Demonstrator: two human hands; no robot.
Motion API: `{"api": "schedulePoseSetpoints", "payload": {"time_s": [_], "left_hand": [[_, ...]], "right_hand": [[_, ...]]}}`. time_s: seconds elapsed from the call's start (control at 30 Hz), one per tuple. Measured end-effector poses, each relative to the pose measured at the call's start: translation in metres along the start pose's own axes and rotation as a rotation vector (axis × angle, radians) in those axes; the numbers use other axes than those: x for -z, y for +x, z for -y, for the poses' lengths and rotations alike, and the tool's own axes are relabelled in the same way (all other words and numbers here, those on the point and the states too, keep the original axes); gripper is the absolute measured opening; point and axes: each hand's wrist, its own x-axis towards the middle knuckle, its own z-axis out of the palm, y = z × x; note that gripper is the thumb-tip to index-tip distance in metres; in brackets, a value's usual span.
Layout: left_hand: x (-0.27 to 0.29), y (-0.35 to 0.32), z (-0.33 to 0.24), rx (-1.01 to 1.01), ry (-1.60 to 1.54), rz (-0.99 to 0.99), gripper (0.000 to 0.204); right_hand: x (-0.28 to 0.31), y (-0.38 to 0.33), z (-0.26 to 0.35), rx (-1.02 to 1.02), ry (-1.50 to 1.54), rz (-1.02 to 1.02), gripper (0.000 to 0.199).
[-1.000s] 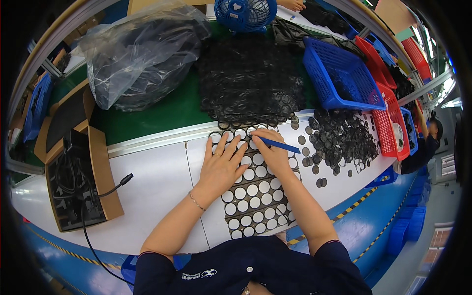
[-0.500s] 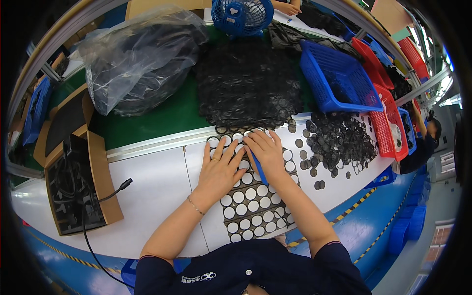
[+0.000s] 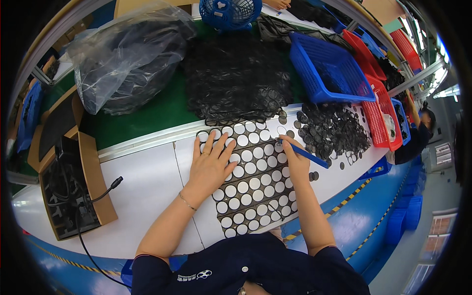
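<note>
A dark, thin sheet (image 3: 251, 185) with rows of round white spots lies on the white worktable. My left hand (image 3: 208, 166) rests flat on its upper left part, fingers spread. Closed around a slim blue pen-like tool (image 3: 310, 156), my right hand (image 3: 295, 160) is at the sheet's right edge. The tool's tip points at the upper right of the sheet, and its thick end sticks out to the right. Loose dark discs (image 3: 334, 130) lie heaped to the right of that hand. Beyond the sheet is a thick stack of black perforated sheets (image 3: 238, 81).
A blue basket (image 3: 327, 93) and a red basket (image 3: 381, 118) stand at the back right. On the left are a cardboard box (image 3: 101, 177) with black cables and a clear plastic bag (image 3: 130, 64). A blue fan (image 3: 230, 14) sits at the back. Another person (image 3: 418, 132) is at far right.
My right hand has moved right, off the middle of the sheet to its right edge, and the blue tool now points outward. My left hand stays flat on the sheet.
</note>
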Motion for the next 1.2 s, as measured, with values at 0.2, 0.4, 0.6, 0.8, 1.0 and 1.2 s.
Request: {"api": "schedulePoseSetpoints", "payload": {"time_s": [0.2, 0.4, 0.6, 0.8, 1.0, 1.2], "left_hand": [[0.001, 0.001, 0.001, 0.017, 0.009, 0.064, 0.054], [0.002, 0.002, -0.001, 0.028, 0.006, 0.082, 0.053], [0.001, 0.001, 0.001, 0.020, 0.008, 0.080, 0.053], [0.002, 0.001, 0.000, 0.014, 0.008, 0.050, 0.053], [0.003, 0.000, 0.001, 0.019, 0.017, 0.047, 0.053], [0.004, 0.004, -0.002, 0.009, 0.014, 0.076, 0.054]], "right_hand": [[-0.006, 0.016, 0.016, 0.147, 0.053, 0.059, 0.030], [0.040, 0.046, 0.017, 0.047, 0.032, -0.105, 0.026], [0.013, 0.026, -0.025, 0.529, -0.440, -0.019, 0.020], [0.010, 0.035, -0.032, 0.793, -0.780, -0.066, 0.018], [0.048, 0.078, 0.040, 0.181, -0.027, -0.053, 0.023], [0.146, 0.217, 0.085, 0.116, 0.112, -0.075, 0.043]]}}
